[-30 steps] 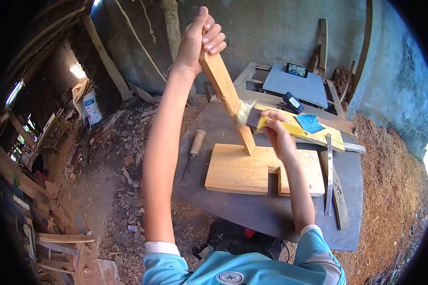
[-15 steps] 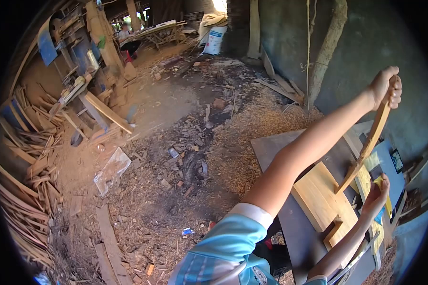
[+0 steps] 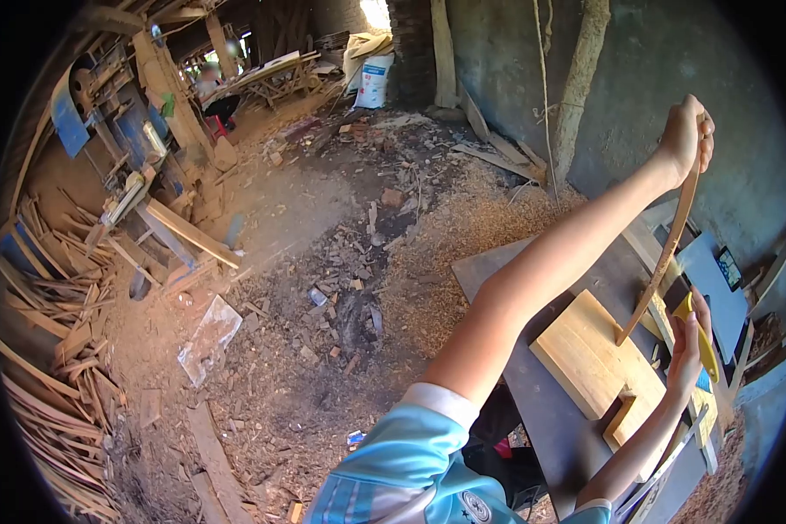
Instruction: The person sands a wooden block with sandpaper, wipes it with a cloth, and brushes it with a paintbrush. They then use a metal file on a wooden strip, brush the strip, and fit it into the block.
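Observation:
My left hand (image 3: 686, 140) is raised at the upper right, its fingers closed around the top of a long, slightly curved wooden strip (image 3: 668, 253). The strip slants down, and its lower end meets a pale wooden board (image 3: 585, 349) on the table. Lower down, beside the strip, my right hand (image 3: 686, 345) is closed on a yellow tool (image 3: 708, 351). The fingers partly cover this tool, so its exact kind cannot be made out. A small wooden block (image 3: 618, 417) sits at the near end of the board.
The dark tabletop (image 3: 533, 375) carries the work. A blue-grey panel with a phone (image 3: 728, 266) lies beyond my right hand. Wood shavings (image 3: 454, 236) and scraps cover the floor. Machinery (image 3: 135, 175) and stacked offcuts (image 3: 44, 419) stand left; a person (image 3: 214, 92) sits far back.
My view has shifted slightly. The left hand has risen a little and the strip stands steeper. My right hand has turned the yellow tool, whose dark flat part no longer shows.

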A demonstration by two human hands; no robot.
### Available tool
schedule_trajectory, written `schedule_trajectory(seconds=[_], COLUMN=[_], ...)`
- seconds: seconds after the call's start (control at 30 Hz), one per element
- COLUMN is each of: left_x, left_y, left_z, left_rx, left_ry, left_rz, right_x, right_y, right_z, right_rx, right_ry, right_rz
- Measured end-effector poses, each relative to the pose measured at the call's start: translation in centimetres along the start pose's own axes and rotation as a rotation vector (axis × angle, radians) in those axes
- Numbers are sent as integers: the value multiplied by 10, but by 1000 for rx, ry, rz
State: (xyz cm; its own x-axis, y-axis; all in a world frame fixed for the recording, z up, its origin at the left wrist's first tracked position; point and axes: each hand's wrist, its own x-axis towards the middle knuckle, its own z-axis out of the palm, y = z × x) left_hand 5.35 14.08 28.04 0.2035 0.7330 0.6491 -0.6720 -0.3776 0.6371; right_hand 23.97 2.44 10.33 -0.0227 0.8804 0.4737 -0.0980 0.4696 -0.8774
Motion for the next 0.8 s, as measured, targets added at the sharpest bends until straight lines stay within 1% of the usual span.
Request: schedule_trajectory(seconds=[0.1,0.13,0.23,0.3,0.4,0.43,0.47,0.53,0.63,0.73,0.77,0.8], left_x=[-3,-2,-1,-2,1,-2,-1,-1,-9,-9,-6,-3], left_y=[0,-1,-4,-5,-9,-8,-8,-8,0,2,0,-2], left_z=[13,16,24,30,35,38,40,43,44,44,43,42], left_rx=[146,163,199,203,110,77,65,40,-30,-99,-127,-116], left_ry=[61,68,86,76,-24,-58,-93,-160,-287,-368,-388,-415], left_rz=[83,88,109,119,35,30,15,-17,-77,-148,-176,-175], right_x=[-3,-2,-1,7,6,3,2,2,6,7,5,4], right_y=[7,8,18,30,29,15,18,19,24,26,23,22], right_z=[-28,-40,-58,-55,-39,-25,-22,-21,-41,-57,-58,-57], right_rx=[121,162,152,67,120,12,32,97,335,351,295,190], right_ry=[-23,-59,54,171,58,-54,-54,-4,32,113,143,258], right_rz=[11,-10,4,-75,-178,-216,-197,-207,-187,-214,-220,-194])
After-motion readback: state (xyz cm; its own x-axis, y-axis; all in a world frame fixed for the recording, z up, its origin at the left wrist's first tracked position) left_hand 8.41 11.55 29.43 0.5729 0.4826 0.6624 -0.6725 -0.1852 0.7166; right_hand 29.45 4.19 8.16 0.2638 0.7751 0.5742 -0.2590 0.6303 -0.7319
